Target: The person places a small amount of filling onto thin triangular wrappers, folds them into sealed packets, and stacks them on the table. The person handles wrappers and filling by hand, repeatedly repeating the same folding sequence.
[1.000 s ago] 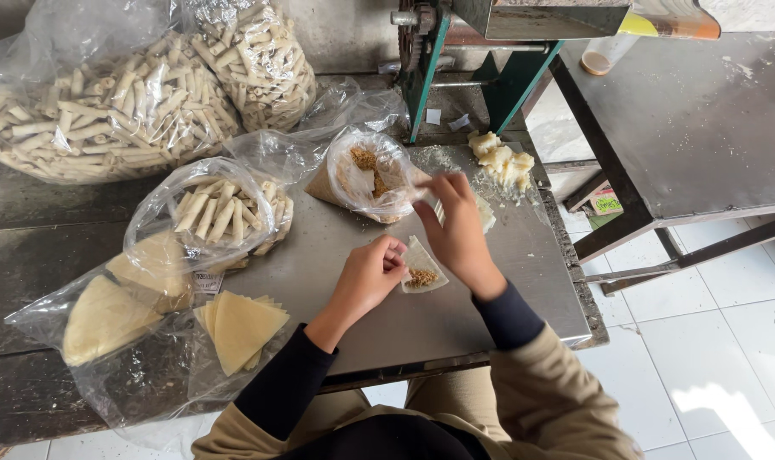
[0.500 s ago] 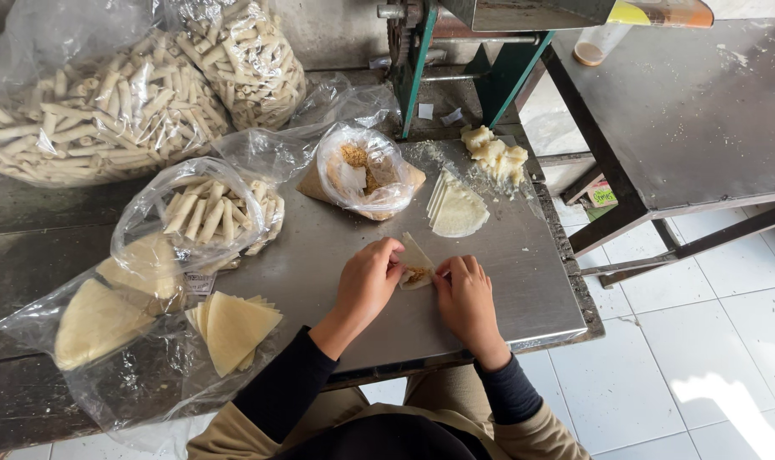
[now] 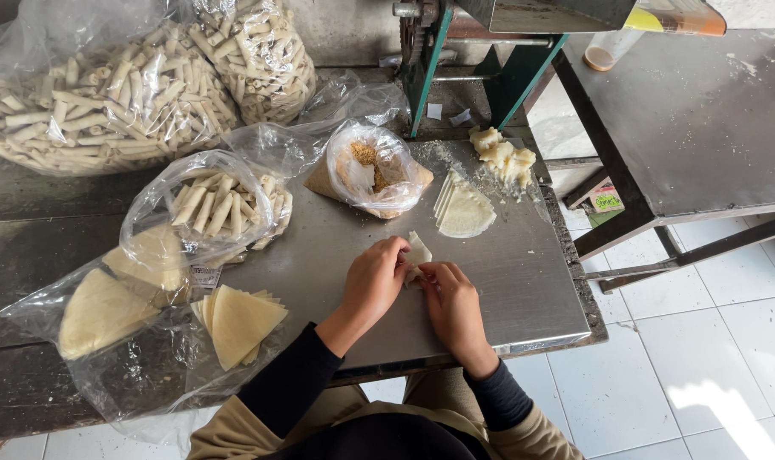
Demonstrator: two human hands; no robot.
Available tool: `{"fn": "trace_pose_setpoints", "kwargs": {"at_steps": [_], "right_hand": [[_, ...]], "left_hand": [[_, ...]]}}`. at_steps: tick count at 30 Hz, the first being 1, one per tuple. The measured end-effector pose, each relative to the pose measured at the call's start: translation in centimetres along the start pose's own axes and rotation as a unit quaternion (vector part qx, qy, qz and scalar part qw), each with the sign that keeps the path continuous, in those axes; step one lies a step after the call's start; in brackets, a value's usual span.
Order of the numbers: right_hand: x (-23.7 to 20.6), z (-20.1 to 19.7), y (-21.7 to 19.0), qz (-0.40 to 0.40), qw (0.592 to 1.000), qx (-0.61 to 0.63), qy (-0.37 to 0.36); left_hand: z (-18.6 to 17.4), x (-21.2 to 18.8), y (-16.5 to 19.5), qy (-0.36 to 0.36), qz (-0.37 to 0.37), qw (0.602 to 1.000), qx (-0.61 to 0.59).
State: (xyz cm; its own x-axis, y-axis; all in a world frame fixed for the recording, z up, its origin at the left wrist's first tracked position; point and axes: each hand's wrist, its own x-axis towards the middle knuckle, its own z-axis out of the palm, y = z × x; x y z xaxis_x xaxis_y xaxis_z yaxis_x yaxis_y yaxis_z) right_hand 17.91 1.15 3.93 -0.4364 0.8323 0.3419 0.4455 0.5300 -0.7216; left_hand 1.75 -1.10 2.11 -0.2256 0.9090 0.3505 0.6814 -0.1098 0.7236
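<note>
the wrapper (image 3: 417, 253) is a small pale sheet of dough, thin and off-white, partly folded, with one corner sticking up clear of the fingers. most of it is hidden under the two hands, so its full outline cannot be told. the free corner points away from the person, toward the filling bag (image 3: 372, 170), and what shows of its long axis runs roughly that way too. it lies on the metal tray (image 3: 524, 290), near the tray's middle.

the left hand (image 3: 372, 281) comes in from the near-left of the wrapper, wrist low, fingers curled over and pinching the wrapper's left edge. the right hand (image 3: 451, 302) comes in from the near-right, knuckles up, fingertips closed down on the wrapper's right side. the two hands touch at the fingertips over the wrapper. both forearms wear dark sleeves.

just beyond the wrapper, to its far right, lies a stack of wrappers (image 3: 464, 209), fanned a little. further out that way sits a heap of dough lumps (image 3: 502, 153). the filling bag, clear plastic with brown crumbs inside, stands beyond the wrapper, slightly to its left. well to the wrapper's left is an open bag of rolls (image 3: 213, 209), and nearer the person on that side lie triangle sheets (image 3: 238, 319) in plastic. far beyond, two big bags of rolls (image 3: 115, 94) rest against the wall.
</note>
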Motion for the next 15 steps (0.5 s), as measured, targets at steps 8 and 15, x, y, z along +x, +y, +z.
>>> {"fn": "trace_pose_setpoints", "kwargs": {"at_steps": [8, 15], "right_hand": [[0.7, -0.4, 0.8, -0.067, 0.995, -0.053, -0.059], [2.6, -2.1, 0.7, -0.032, 0.985, -0.035, -0.164]], "left_hand": [[-2.1, -0.3, -0.1, -0.077, 0.039, 0.991, -0.101], [-1.7, -1.1, -1.0, -0.096, 0.148, 0.979, 0.101]]}}
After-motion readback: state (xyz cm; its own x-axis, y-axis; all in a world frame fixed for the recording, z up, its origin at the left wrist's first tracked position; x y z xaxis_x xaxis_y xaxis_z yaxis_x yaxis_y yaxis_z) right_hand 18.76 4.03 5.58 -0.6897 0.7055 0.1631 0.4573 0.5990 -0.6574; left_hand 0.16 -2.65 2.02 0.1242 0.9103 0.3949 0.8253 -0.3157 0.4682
